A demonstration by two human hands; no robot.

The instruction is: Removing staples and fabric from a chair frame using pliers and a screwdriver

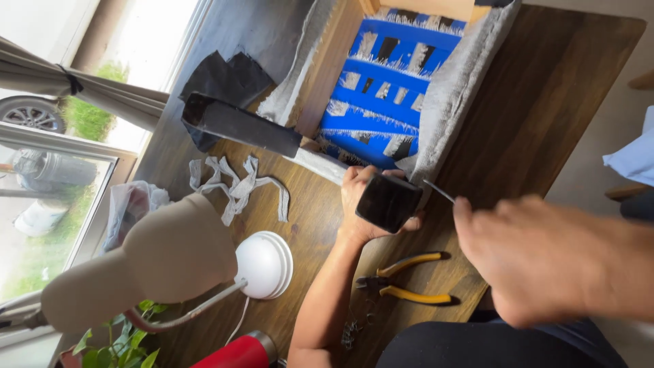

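Dark wood grain runs across the desk (538, 102), where an upturned wooden seat frame (334, 68) lies with blue webbing straps (392, 88) woven across its underside and grey fabric (456, 95) folded over its edges. The left hand (364, 204) is closed around a black block-shaped object (388, 202) and holds it against the near corner of the frame, right where the grey fabric wraps round. The right hand (528, 255) is close to the camera and blurred; its fingers are curled and a thin metal tool (439, 191) sticks out from it, the tip pointing at the black object and nearly touching it, though how firmly it is pinched I cannot tell. Just below the left hand lie yellow-handled pliers (405, 279), jaws toward the forearm, and a small heap of pulled metal staples (351, 330) sits near the desk's edge. Strips of pale fabric (238, 187) lie loose to the left, beside a dark cardboard piece (238, 123) and black cloth (218, 78). A desk lamp with a beige shade (163, 255) and a white round base (264, 264) stands nearer the window, with a red bottle (235, 354) and a green plant (119, 341) at the bottom edge.
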